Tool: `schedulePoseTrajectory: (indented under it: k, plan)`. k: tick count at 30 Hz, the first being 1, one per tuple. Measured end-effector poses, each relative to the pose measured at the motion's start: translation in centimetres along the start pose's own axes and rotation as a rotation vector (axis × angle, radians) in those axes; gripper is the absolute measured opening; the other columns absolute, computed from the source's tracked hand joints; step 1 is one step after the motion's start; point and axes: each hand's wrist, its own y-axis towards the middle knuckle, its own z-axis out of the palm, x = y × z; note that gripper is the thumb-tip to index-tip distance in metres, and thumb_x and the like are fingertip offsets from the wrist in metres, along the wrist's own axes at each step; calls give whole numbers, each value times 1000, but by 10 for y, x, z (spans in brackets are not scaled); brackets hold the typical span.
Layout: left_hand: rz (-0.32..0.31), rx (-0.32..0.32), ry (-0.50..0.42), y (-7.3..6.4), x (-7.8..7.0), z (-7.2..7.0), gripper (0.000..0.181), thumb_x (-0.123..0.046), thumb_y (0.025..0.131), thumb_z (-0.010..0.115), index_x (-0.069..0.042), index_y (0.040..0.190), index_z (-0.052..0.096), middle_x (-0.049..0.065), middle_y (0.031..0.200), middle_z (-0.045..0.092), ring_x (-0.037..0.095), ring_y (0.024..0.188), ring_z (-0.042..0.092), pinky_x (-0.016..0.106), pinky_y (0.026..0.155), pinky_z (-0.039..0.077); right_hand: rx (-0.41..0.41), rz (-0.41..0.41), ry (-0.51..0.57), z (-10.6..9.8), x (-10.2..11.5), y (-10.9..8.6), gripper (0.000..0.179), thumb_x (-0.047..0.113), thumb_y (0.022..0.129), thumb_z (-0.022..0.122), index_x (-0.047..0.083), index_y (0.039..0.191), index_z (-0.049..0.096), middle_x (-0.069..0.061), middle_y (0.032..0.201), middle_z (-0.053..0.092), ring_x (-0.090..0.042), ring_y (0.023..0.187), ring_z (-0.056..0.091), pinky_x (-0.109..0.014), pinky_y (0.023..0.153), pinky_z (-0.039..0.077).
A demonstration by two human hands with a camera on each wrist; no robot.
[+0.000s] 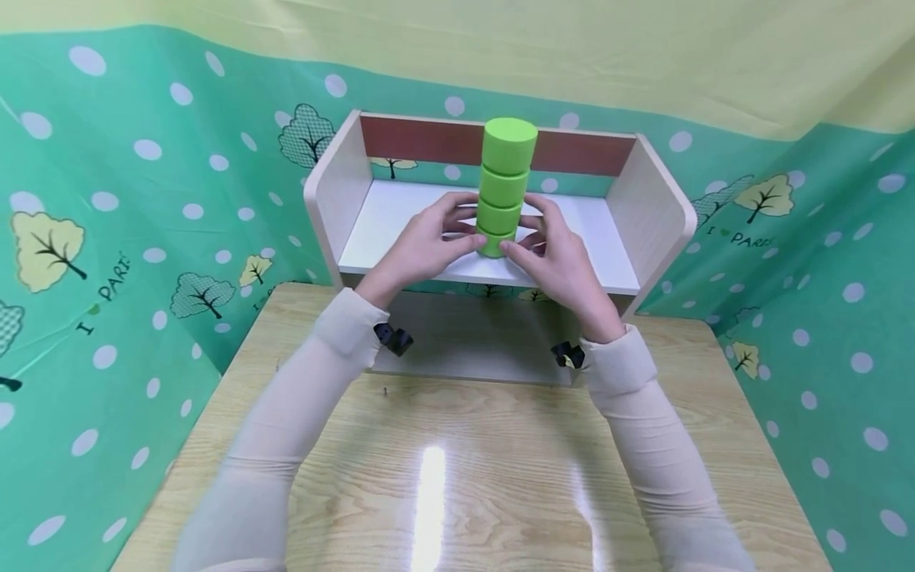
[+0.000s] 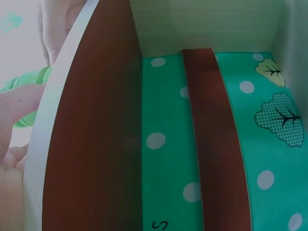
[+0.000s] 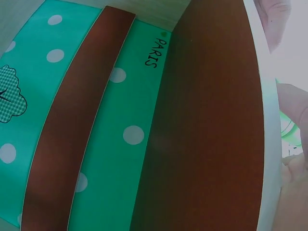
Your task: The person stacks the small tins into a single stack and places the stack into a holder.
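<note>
A tall stack of several bright green round blocks stands near the front edge of the white shelf board. From the left, my left hand holds the lowest part of it, thumb at the front and fingers round the side. Opposite it, my right hand does the same, its thumb close to the left one. Both wrist views look mostly under the board; at their edges appear a bit of the green stack and parts of the hands, the rest being hidden by the board.
The small shelf unit has side panels and a red-brown back rail. It stands on a wood-grain table, with a lower board beneath the hands. A green dotted curtain surrounds the table.
</note>
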Motion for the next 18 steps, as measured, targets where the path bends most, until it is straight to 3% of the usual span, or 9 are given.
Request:
schedulePoseTrajectory:
  k: [4,13,18]
  plan:
    - [38,-27,11,8,16,2,58,-18,96,70,-13,148,44,5,143,55,16,117,61,24,99,50,-26,17,-21,2,0,-1,73,26,95,72,14,153,29,-12,134,62,-22,97,63,-40,86,54]
    - [-21,-107,64,5,16,5,57,-18,94,71,-9,144,46,8,129,64,16,112,64,23,94,53,-64,25,-83,7,-1,-2,70,24,94,71,7,150,33,-15,128,64,-24,97,63,-40,84,55]
    - [-20,-139,72,4,15,6,55,-17,94,72,-6,143,47,10,124,67,16,108,65,24,92,54,-81,24,-124,8,1,-3,70,25,94,71,6,149,33,-15,127,65,-25,98,63,-42,84,55]
